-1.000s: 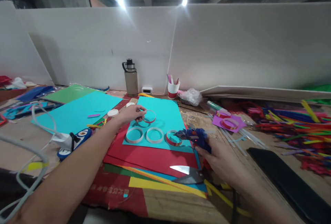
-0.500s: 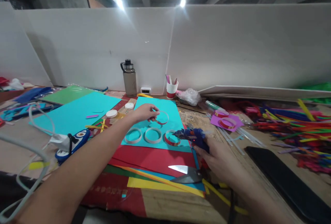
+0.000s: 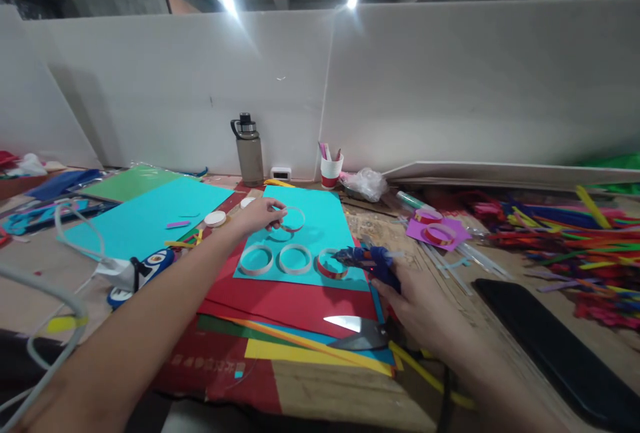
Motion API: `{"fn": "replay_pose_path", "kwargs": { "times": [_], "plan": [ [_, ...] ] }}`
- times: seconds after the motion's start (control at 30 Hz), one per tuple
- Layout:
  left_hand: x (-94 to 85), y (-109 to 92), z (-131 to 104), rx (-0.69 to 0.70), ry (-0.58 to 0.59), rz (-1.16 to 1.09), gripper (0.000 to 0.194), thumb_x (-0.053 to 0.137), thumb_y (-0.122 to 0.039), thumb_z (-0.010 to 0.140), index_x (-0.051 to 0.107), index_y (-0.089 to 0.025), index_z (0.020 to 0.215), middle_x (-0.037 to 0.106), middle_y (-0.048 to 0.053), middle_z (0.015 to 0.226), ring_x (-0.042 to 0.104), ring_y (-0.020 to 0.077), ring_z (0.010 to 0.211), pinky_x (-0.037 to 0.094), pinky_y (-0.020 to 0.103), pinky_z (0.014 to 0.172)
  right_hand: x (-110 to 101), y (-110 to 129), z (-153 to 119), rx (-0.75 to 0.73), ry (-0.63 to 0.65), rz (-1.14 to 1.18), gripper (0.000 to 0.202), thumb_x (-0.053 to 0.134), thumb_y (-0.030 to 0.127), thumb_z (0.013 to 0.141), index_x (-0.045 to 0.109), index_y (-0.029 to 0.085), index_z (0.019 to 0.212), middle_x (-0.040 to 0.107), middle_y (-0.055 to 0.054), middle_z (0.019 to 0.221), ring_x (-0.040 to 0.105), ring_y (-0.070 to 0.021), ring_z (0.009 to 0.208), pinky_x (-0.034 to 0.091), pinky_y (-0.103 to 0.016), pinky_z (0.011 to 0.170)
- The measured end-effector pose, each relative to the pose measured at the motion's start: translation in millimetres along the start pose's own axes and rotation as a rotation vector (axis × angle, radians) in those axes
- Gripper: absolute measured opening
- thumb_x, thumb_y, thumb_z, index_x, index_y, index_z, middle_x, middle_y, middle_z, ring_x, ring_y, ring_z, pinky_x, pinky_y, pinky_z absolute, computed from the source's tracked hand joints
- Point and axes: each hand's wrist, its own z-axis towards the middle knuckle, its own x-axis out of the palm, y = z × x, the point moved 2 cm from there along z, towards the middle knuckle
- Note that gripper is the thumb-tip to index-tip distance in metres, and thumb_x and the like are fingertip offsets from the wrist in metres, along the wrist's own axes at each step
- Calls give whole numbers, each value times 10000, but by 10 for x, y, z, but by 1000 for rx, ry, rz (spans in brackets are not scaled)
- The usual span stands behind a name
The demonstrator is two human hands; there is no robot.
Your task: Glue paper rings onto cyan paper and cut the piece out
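The left hand (image 3: 271, 214) pinches a thin ring (image 3: 303, 221) just shifted leftward, widening its gap from the glue gun (image 3: 376, 260) grasped by the right hand (image 3: 415, 290). Three rings (image 3: 295, 271) lie nearer the camera than the left fingertips; the held ring's contact with the turquoise card (image 3: 323, 203) appears unclear.

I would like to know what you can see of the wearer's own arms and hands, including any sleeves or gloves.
The left hand and right hand are ungloved. No sleeve, watch or bracelet shows on the left forearm or right forearm. Small rings cannot be ruled out.
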Motion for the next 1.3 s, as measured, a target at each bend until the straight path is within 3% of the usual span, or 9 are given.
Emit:
{"fn": "replay_pose_path", "kwargs": {
  "times": [0.17,0.4,0.57,0.73,0.87,1.07,1.3],
  "plan": [
    [-106,174,-79,-44,-89,-132,494,717,-481,719,599,-113,1026,659,37,688,586,123,567,440,239,502,-8,-1,3,20,0,23,234,478,351,856,624,202,961,705,-81,871,647,-256,797,460,-324,664],
    [-147,336,-121,-92,-131,-87,405,700,-434,744,604,-140,1006,668,31,705,601,127,570,445,227,499,-13,-41,4,1,-70,210,333,507,445,850,623,202,1046,692,-72,949,627,-259,873,482,-365,753],
    [-183,454,-81,-75,-129,-76,412,679,-479,745,622,-149,985,686,45,737,610,120,567,456,223,508,-10,-37,6,-2,-53,215,326,511,430,855,617,200,1060,689,-75,954,620,-255,888,479,-357,771],
    [-201,486,-70,-46,-134,-120,471,693,-523,716,617,-142,983,677,44,728,608,123,576,454,228,506,-3,-23,14,-13,-41,177,333,493,430,867,616,193,1064,691,-83,994,622,-257,908,474,-357,781],
    [-230,423,-109,-55,-132,-136,444,701,-535,697,614,-128,851,652,36,687,581,114,556,422,220,473,10,-21,12,14,-22,127,321,484,427,862,626,178,1007,695,-85,920,631,-262,845,478,-366,738],
    [-291,367,-188,-130,-38,41,362,698,-486,702,620,-135,737,629,22,575,534,110,456,386,223,433,6,22,0,-1,6,186,384,466,437,881,605,207,1155,690,-83,1075,632,-268,971,482,-370,803],
    [-335,400,-217,-82,-121,369,345,602,-506,763,661,-168,728,643,28,551,565,155,474,392,249,470,-11,76,-12,23,-18,150,341,499,405,846,652,216,1085,719,-72,956,656,-273,864,503,-352,719]
  ]
}}
